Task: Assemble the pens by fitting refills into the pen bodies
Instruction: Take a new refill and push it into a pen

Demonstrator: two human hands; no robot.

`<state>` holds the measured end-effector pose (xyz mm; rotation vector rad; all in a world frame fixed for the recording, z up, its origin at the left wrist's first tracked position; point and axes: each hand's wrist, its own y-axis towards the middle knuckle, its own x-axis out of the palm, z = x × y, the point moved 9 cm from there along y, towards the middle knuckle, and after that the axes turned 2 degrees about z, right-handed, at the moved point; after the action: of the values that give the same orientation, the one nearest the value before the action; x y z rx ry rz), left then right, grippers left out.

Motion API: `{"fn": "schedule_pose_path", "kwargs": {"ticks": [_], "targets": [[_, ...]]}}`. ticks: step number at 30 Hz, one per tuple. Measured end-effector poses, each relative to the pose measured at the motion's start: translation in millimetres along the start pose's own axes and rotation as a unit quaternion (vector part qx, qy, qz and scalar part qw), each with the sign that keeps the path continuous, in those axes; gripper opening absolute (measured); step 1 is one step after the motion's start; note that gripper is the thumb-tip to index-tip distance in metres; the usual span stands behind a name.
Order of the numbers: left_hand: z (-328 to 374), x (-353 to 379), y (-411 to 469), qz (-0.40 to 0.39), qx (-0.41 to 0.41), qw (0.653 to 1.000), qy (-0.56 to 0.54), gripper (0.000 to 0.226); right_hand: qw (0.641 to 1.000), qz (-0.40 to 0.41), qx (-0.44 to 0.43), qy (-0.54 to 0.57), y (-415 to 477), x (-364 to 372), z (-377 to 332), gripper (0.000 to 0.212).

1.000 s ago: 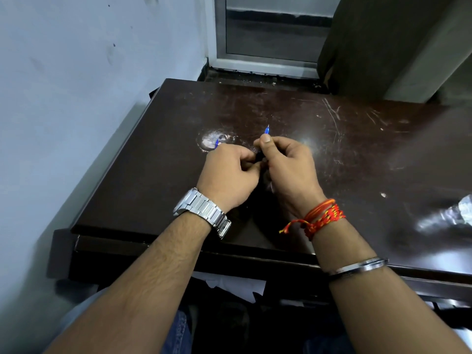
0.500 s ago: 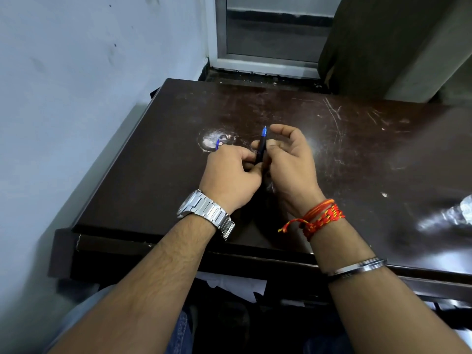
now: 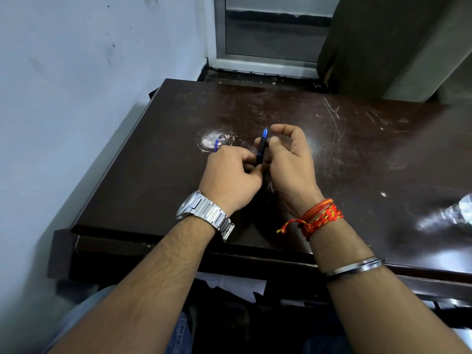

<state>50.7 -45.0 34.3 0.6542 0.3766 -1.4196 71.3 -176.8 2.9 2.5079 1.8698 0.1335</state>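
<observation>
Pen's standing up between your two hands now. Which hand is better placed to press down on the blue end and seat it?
Probably the right hand. Its curled fingers sit beside the blue tip of the pen, while the left hand grips the lower end and also holds another blue piece.

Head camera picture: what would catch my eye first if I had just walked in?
Probably the two hands meeting over the middle of the dark scratched table: the left hand and right hand hold a dark pen with a blue tip pointing away from the person. Next, the silver watch on the left wrist and the red-orange threads on the right.
</observation>
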Motion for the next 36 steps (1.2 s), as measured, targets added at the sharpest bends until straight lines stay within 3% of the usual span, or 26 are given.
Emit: {"fn": "schedule_pose_path", "kwargs": {"ticks": [4, 8, 10, 14, 18, 23, 27, 30, 32, 36], "targets": [[1.1, 0.1, 0.3, 0.001, 0.007, 1.000, 0.012, 0.006, 0.998, -0.022, -0.023, -0.050, -1.6, 3.7, -2.7, 0.018], [-0.2, -0.7, 0.3, 0.004, 0.005, 1.000, 0.007, 0.005, 0.999, -0.027, 0.001, -0.018, -2.2, 4.1, -0.8, 0.014], [-0.7, -0.3, 0.6, 0.006, 0.006, 1.000, 0.017, 0.007, 0.997, -0.034, -0.009, -0.070, -3.8, 5.1, -2.2, 0.025], [-1.7, 1.5, 0.6, 0.000, 0.002, 1.000, 0.002, 0.009, 0.999, -0.040, 0.026, 0.008, -4.4, 6.2, 0.9, 0.029], [-1.1, 0.1, 1.0, 0.006, 0.007, 1.000, 0.014, 0.006, 0.998, -0.038, 0.016, -0.057, -4.5, 5.4, 0.9, 0.026], [-1.6, 2.8, -0.2, -0.006, 0.000, 1.000, 0.000, 0.009, 0.999, -0.024, 0.044, 0.014, -3.7, 3.3, 0.2, 0.023], [-1.9, 2.4, 0.5, -0.003, -0.001, 1.000, 0.013, 0.005, 0.995, -0.028, 0.065, -0.076, -5.6, 0.2, 5.5, 0.036], [-1.3, 6.0, 0.1, -0.018, 0.001, 0.999, 0.027, 0.010, 0.997, 0.005, 0.052, -0.059, -4.4, -5.3, 0.7, 0.015], [-0.9, 9.3, -0.8, -0.037, 0.002, 0.999, 0.027, 0.009, 0.998, 0.047, 0.025, -0.024, -1.0, -14.1, -8.7, 0.016], [3.5, 14.9, -4.8, -0.071, 0.032, 0.992, 0.099, 0.011, 0.970, 0.228, -0.060, 0.055, 4.2, -66.1, -31.9, 0.019]]}}
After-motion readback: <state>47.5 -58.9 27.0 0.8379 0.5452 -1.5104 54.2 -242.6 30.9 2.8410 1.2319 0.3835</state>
